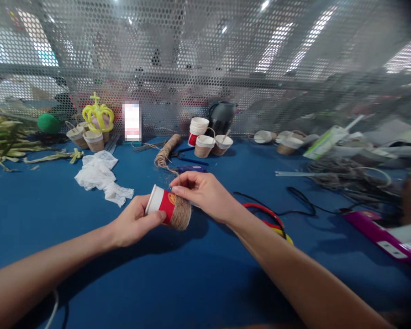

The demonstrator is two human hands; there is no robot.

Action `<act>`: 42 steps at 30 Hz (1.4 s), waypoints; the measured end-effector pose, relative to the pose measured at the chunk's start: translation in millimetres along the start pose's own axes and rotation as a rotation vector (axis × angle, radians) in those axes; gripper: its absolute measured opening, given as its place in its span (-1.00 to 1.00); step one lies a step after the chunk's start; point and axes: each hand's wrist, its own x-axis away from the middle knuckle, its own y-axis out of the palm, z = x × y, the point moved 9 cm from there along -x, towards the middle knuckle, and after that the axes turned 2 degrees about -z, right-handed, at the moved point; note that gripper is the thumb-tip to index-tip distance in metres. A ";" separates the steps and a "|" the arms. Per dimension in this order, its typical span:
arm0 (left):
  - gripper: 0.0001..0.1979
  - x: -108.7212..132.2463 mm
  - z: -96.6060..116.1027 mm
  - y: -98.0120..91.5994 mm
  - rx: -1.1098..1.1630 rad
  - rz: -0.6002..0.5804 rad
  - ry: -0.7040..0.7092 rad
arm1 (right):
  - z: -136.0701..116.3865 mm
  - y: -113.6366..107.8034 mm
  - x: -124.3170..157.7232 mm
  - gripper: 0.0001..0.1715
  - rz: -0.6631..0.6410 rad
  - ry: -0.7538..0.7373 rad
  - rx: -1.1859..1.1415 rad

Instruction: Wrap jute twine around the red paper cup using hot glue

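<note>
A perforated metal screen (178, 55) fills the top of the frame behind a blue desk (198, 288). In the middle of the frame, a paper cup (167, 208) is held above the desk, tipped on its side, its white rim toward the left; twine (181, 215) is wound around its base end, beside a red band. The left hand (132, 224) is clamped around the rim end, thumb on the near side. The right hand (205, 194) has thumb and forefinger pinched together on a strand of twine against the cup. The strand leads up toward a twine roll (170, 147), near a blue tool (192, 169). At upper center, a stack of cups (198, 125) stands just behind two small baskets. A white cloth (101, 173) lies left of center, a yellow crown (97, 116) at upper left, and a purple power strip (376, 233) at lower right.
</note>
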 end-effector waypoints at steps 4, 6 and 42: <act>-0.82 1.0 -0.1 -0.2 -0.004 -0.002 0.000 | 0.3 -0.6 -0.8 -0.88 0.000 -0.009 0.027; -0.82 1.9 0.2 -0.2 0.006 0.000 -0.001 | 0.6 0.2 -0.9 -0.89 -0.004 0.003 0.028; -0.80 -11.4 -9.3 -21.0 0.639 0.342 -0.065 | -23.0 9.0 14.6 -0.61 0.224 -0.213 0.480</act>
